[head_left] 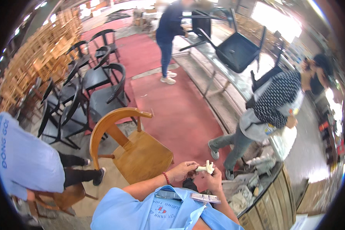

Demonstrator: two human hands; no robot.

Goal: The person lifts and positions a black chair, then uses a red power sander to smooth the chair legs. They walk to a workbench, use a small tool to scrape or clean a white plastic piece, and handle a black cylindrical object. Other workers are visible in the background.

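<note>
- Red carpet [172, 111] lies open ahead of the hands [197, 172]; wooden chair [136, 147] crowds their left
- Cluttered round bench [272, 199] and a bending person [272, 107] block the right

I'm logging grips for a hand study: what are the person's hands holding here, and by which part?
Both hands, left hand and right hand, pinch a small white cloth-like piece by its lower ends; exact fingertip contact is unclear.
</note>
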